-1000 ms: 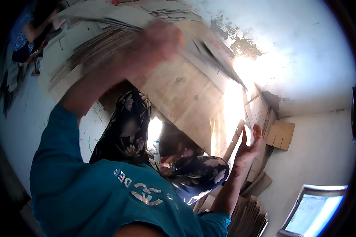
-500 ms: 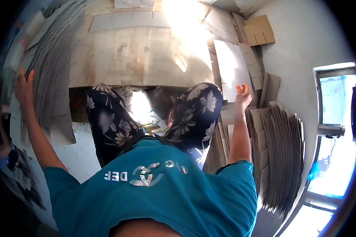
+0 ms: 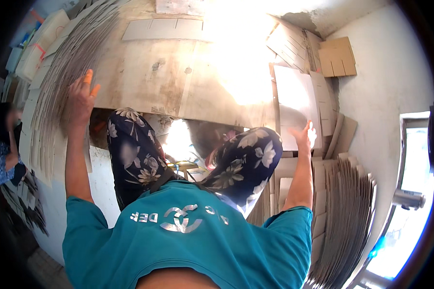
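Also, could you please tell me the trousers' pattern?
Pale flowers cover the dark trousers, clearest in the head view.

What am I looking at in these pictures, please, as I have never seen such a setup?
There is no machine, only a person's bare left hand and right hand. Every picture comes from one wide camera on the head, looking down, so straight edges bend.

On the table lies a slotted strip; overlapping cardboard runs along its left side. The left hand is at the cardboard's inner edge, the right by a pale sheet; I cannot tell whether they touch. Neither visibly holds anything.
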